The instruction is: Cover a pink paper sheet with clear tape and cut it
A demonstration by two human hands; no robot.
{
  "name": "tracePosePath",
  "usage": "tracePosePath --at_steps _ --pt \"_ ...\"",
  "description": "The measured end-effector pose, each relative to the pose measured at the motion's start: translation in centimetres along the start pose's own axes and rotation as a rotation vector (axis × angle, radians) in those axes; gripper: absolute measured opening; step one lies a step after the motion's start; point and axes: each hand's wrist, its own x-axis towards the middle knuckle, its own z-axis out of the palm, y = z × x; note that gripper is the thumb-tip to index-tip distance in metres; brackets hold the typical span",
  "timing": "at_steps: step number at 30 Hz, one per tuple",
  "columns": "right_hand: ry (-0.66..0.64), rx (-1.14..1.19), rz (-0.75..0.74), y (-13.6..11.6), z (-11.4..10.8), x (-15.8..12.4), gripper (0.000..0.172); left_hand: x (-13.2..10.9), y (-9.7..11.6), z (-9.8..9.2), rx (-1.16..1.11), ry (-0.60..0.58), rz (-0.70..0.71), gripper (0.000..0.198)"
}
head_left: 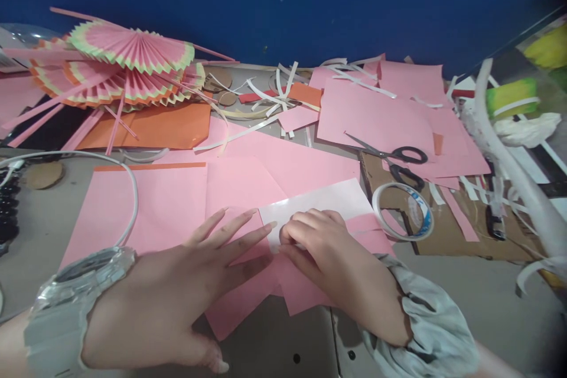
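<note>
My left hand (177, 283) lies flat on a pink paper sheet (239, 189), fingers stretched out and spread, fingertips reaching the edge of a white paper (328, 198). A clear watch sits on that wrist. My right hand (330, 254) rests with curled fingers pressed down on the white paper's near left edge, where it lies over the pink sheet. A grey scrunchie is round the right wrist.
Folded pink paper fans (124, 65) are stacked at back left over orange paper (155, 127). Black-handled scissors (392, 156) lie on pink sheets at right, a tape roll (403, 209) just right of my hand. White strips, cardboard and a white cable (133, 201) clutter the table.
</note>
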Motion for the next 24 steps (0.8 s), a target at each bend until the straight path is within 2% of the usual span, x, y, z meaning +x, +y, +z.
tracePosePath --at_steps 10,17,21,24 --pt "0.023 -0.014 -0.004 0.0 0.2 0.1 0.018 -0.3 -0.2 0.4 0.048 0.008 -0.022 0.087" --pt "0.051 0.0 -0.012 0.2 0.5 -0.1 0.015 -0.4 0.1 0.6 0.103 0.088 -0.004 0.08" --pt "0.054 0.012 -0.002 0.1 0.5 -0.1 0.015 0.2 1.1 1.4 0.253 0.173 -0.001 0.073" --pt "0.052 0.02 0.002 -0.1 0.4 -0.2 0.017 1.1 2.0 2.6 0.346 0.209 0.008 0.068"
